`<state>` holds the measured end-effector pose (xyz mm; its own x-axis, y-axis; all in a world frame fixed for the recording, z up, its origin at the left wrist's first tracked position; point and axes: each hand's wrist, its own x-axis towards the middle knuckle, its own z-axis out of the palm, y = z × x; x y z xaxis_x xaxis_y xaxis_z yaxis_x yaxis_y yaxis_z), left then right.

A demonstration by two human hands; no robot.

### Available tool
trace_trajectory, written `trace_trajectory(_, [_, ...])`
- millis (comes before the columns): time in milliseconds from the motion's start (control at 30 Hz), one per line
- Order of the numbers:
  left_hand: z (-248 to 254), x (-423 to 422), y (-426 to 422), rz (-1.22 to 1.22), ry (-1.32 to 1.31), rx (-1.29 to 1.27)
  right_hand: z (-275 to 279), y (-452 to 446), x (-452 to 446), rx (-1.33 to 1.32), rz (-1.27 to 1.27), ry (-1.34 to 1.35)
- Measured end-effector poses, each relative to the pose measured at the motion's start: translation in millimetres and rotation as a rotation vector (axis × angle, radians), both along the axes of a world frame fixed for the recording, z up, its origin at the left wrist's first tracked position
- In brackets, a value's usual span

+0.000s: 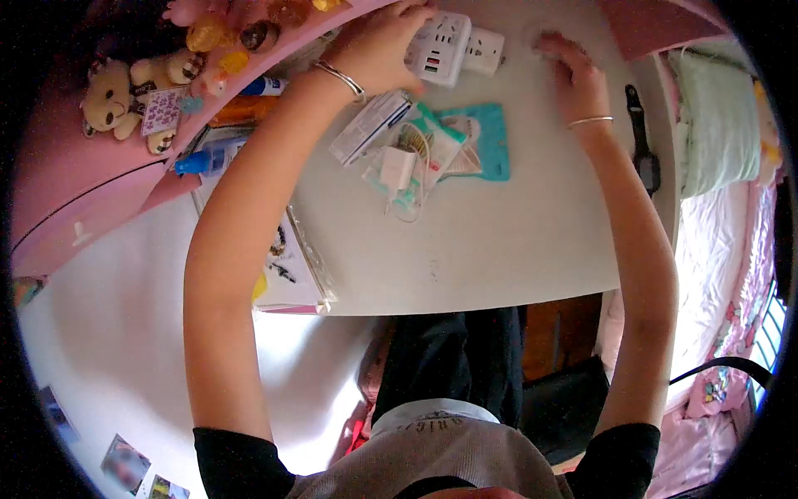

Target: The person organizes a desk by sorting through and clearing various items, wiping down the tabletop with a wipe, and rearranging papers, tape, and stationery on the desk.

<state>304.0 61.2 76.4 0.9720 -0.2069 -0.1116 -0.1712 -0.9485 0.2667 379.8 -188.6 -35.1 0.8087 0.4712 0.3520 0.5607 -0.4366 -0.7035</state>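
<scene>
In the head view, the left hand point(384, 50) is seen wrapped round the left side of the white socket block point(443, 50) on the upper part of the desk point(532, 241); the block is best steadied by its casing, with the sockets left uncovered and the smaller white socket unit point(485, 51) close on its right not knocked. Farther right, the right hand point(578, 79) is curled over bare desk, but whether anything is pinched cannot be told from its blurred fingertips.

Power strip point(439, 50), watch point(646, 170) on desk point(515, 241)
</scene>
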Motion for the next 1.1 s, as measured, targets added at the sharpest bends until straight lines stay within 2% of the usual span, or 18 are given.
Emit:
trace_trajectory(67, [-13,4,11,0.039,0.112,-0.236,8,9,-11,0.175,-0.090,0.093])
trace_trajectory(100, [-10,5,8,0.059,0.110,-0.179,13,16,-19,0.262,-0.132,0.141])
trace_trajectory(167, [-1,6,2,0.103,0.109,-0.066,19,26,-45,0.210,-0.083,0.090])
trace_trajectory(300, [3,10,-1,0.122,0.185,-0.109,11,43,-74,0.078,-0.022,-0.069])
trace_trajectory(400, [6,12,0,0.095,0.200,-0.146,5,41,-68,-0.019,0.182,-0.342])
trace_trajectory(500, [7,12,-2,0.111,0.237,-0.206,7,41,-76,-0.216,0.238,-0.337])
trace_trajectory(700, [-8,13,6,0.094,0.152,-0.298,20,4,-76,-0.061,0.054,-0.192])
trace_trajectory(800, [-6,12,2,0.133,0.151,-0.264,36,2,-68,-0.079,0.028,-0.282])
trace_trajectory(900, [-5,13,3,0.124,0.153,-0.268,30,26,-56,-0.071,0.226,-0.289])
trace_trajectory(1000, [-1,13,2,0.119,0.170,-0.217,2,43,-47,-0.129,0.246,-0.396])
trace_trajectory(1100, [0,10,3,0.097,0.094,-0.117,-7,33,-34,0.014,0.321,-0.440])
